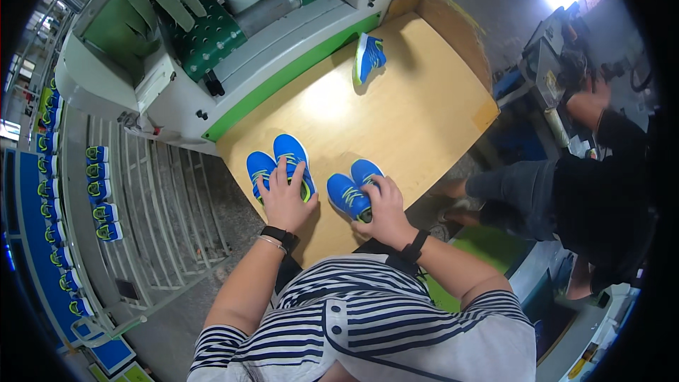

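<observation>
The fingers [284,173] of the left hand [285,201] are spread flat and laid over a left pair [279,166] of blue shoes with lime-green laces and trim; nothing is pinched. The right hand [382,209] is curled, its fingers [370,187] pressed together and closed over the heel ends of a right pair [353,191] of the same shoes. Both pairs are set side by side, toes pointing away from the person, on the near part of a smooth, pale wooden bench [396,106]. The shoe uppers look like mesh fabric, though the weave is too small to be made out. The heels of both pairs are hidden under the hands.

A black band [278,235] is worn on the left wrist and another [415,246] on the right. A striped navy-and-white shirt [368,325] fills the lower edge and is cut off there.

A single blue shoe [368,58] lies on its side at the far end of the bench, well apart from the hands. Beyond it stands a white and green machine [233,42] with green dotted padding. To the left, a metal rack [155,191] is seen, with more blue shoes [99,191] lined up along it. At the right, another person [601,198] in dark clothes is partly cut off by the dark rim.
</observation>
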Available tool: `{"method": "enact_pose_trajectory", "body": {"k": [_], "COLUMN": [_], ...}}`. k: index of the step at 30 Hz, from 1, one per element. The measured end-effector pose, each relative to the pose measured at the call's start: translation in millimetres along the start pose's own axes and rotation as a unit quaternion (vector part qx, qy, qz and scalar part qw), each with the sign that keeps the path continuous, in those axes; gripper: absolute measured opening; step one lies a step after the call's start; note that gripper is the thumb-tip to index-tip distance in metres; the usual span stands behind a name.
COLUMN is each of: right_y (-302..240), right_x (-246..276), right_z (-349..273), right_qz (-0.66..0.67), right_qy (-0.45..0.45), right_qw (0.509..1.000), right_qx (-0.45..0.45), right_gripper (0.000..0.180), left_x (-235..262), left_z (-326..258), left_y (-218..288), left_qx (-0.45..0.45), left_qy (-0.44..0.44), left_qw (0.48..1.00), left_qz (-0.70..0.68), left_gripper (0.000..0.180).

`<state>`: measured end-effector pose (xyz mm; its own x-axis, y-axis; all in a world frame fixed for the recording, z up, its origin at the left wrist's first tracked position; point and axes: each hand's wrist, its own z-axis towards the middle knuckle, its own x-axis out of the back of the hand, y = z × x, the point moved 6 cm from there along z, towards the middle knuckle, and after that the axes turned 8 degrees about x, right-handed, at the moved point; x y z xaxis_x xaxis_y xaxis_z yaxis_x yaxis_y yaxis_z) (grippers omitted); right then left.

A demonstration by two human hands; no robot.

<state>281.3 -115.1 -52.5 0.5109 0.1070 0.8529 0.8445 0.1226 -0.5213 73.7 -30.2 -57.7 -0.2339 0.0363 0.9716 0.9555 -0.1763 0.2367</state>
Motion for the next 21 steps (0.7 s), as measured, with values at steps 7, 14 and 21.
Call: {"method": "enact_pose_trajectory", "body": {"k": [7,14,21], "right_y": [-19.0,-36.2,-10.5], "right_x": [32.3,36.3,33.5], "right_z": [57.8,86.6,118.3], "right_qz": [0.082,0.168,0.145], "right_qy": [0.020,-0.030,-0.027], "right_qw": [0.991,0.975,0.982], "right_qx": [0.101,0.145,0.119], "right_gripper": [0.052,0.029,0.033], "left_x": [2.2,5.6,5.2], "left_z": [2.7,6.6,10.7], "left_y": [1.0,1.6,2.0], "left_qx": [-0.003,0.001,0.008], "left_qy": [0.008,-0.003,-0.026], "left_qw": [1.000,1.000,1.000], "left_qz": [-0.005,-0.008,-0.009], "left_gripper": [0.074,0.072,0.064]}}
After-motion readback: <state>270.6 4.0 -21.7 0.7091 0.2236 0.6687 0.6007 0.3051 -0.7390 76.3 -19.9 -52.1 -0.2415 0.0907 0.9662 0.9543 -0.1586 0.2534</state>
